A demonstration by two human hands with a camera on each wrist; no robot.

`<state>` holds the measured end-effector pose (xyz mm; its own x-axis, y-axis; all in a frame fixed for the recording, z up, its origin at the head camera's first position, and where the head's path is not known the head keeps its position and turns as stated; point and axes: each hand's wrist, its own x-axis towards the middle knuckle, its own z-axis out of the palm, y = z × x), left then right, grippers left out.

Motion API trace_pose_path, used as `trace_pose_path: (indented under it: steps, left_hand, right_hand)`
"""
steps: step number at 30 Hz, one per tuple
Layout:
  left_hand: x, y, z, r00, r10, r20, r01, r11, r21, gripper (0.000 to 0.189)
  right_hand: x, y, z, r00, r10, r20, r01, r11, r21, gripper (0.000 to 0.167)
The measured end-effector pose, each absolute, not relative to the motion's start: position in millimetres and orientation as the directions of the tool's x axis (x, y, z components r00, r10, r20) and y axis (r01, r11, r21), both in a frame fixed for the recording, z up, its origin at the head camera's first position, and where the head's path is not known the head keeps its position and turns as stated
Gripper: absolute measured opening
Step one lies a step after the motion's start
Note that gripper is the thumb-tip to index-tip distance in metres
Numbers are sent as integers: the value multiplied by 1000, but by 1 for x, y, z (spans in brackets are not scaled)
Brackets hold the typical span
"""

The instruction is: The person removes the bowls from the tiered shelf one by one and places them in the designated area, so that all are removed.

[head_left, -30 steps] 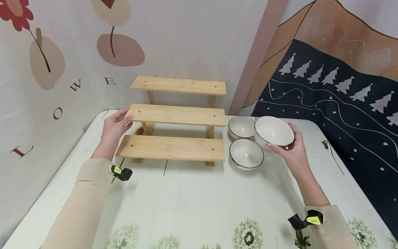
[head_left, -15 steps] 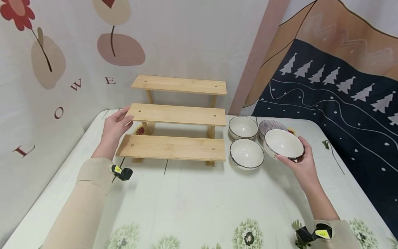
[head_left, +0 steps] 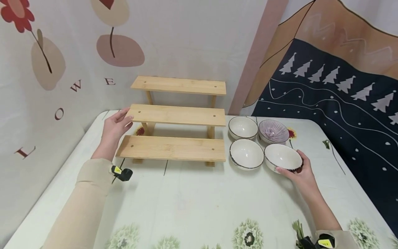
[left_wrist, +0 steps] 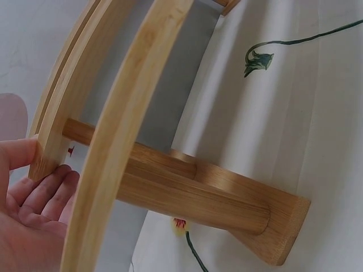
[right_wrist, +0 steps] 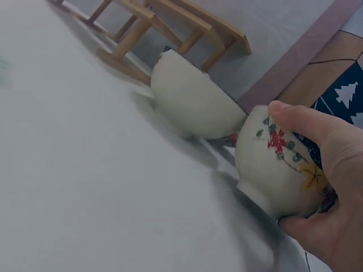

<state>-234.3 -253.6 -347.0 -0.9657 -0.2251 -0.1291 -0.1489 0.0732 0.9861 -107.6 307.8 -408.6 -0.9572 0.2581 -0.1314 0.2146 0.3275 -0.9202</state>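
My left hand (head_left: 114, 127) grips the left end of a three-tier wooden shelf stand (head_left: 177, 114), at its middle board. In the left wrist view the thumb lies on one face of that board (left_wrist: 54, 139) and the fingers curl under the other. On the right, my right hand (head_left: 306, 174) holds a white bowl (head_left: 283, 156) by its right side, thumb at the near side. Its outside shows painted red and yellow flowers in the right wrist view (right_wrist: 278, 164). The bowl is low over the cloth, upright or nearly so; whether its foot touches, I cannot tell.
Left of the held bowl sits a dark-rimmed white bowl (head_left: 246, 154). Behind are another white bowl (head_left: 243, 127) and a purple-striped bowl (head_left: 273, 131). The flower-printed cloth (head_left: 192, 200) covers the table, with printed fabric walls behind and at the sides.
My right hand has brought the white bowl toward me, rightward and down, from over the purple-striped bowl, which is now uncovered. My left hand has stayed on the shelf stand.
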Motion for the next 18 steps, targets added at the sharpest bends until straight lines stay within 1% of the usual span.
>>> trace_pose_path:
  steps: [6,12,15,18]
  left_hand:
    - [-235,-259,-347,-962,-242,-130,-154,83,985,59]
    - [-234,-265,-346,-957,-253,-144,-160,43,986,60]
    - [-233,-265,-346,-958,-249,-141,-157,45,987,60]
    - [-233,-265,-346,-959,-247,-138,-158,60,986,60]
  right_hand:
    - [-101,308,-415,-974,185,-133,190,337,-922,109]
    - [-105,306,-417,-984,119,-134,169,362,-917,110]
    - [-107,304,-417,-987,113,-113,148,388,-910,111]
    - [-106,301,-415,-985,118,-128,165,404,-900,113]
